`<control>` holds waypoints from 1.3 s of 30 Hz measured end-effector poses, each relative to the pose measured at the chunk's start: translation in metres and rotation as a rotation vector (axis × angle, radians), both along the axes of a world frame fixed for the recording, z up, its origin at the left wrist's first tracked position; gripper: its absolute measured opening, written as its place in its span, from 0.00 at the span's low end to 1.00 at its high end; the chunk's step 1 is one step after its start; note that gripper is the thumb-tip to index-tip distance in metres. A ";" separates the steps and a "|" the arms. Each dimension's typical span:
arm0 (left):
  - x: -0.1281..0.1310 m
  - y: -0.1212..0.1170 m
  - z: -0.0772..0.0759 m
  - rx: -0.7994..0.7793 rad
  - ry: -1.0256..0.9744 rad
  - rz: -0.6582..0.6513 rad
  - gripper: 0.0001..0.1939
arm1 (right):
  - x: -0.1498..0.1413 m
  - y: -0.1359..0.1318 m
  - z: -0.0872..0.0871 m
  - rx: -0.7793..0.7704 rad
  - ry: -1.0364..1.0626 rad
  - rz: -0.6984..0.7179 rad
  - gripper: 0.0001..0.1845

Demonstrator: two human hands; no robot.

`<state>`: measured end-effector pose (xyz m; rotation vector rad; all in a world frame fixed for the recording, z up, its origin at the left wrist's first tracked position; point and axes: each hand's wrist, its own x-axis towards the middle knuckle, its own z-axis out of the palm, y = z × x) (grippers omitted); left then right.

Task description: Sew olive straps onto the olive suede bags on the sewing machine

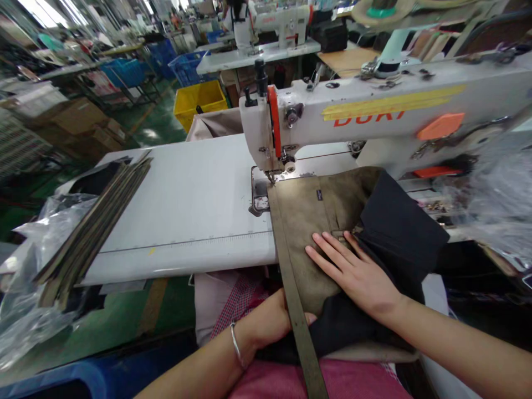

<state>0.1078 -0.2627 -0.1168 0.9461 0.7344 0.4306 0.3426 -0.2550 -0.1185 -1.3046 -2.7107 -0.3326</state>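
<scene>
White table [187, 199]: strip stack [95, 227] beside sewing machine [332, 116].

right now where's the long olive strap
In the head view, the olive strap runs from the needle of the sewing machine down toward the person's lap, along the left edge of the olive fabric piece, passing over the left hand.

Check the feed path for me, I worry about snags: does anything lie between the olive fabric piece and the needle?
Nothing visible does. The olive fabric piece already reaches the presser foot, its strap along the left edge. The dark lining lies to the right.
</scene>
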 end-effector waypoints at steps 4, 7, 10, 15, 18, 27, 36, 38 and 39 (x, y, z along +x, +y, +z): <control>-0.001 -0.002 0.004 -0.115 0.016 -0.037 0.36 | 0.019 0.007 0.012 0.021 0.046 0.093 0.28; 0.000 -0.002 0.005 -0.082 0.058 -0.050 0.33 | 0.010 -0.001 0.022 0.007 0.037 0.049 0.29; 0.001 0.000 0.003 0.015 0.112 -0.066 0.31 | -0.013 -0.015 0.020 -0.041 0.033 0.092 0.30; -0.011 0.009 0.009 0.083 0.229 -0.201 0.22 | -0.032 -0.023 0.008 -0.155 0.158 0.259 0.28; -0.025 0.023 0.028 0.398 0.531 -0.186 0.17 | -0.028 -0.021 0.011 -0.248 0.215 0.267 0.29; -0.038 0.090 0.044 1.272 0.665 -0.084 0.14 | -0.027 -0.018 0.021 -0.317 0.290 0.249 0.28; -0.034 0.103 0.057 1.014 0.762 -0.053 0.21 | -0.028 -0.015 0.029 -0.314 0.313 0.242 0.27; -0.034 0.102 0.058 1.015 0.785 -0.055 0.21 | -0.028 -0.014 0.030 -0.307 0.320 0.241 0.26; -0.034 0.102 0.058 1.023 0.785 -0.056 0.21 | -0.028 -0.014 0.030 -0.306 0.324 0.240 0.26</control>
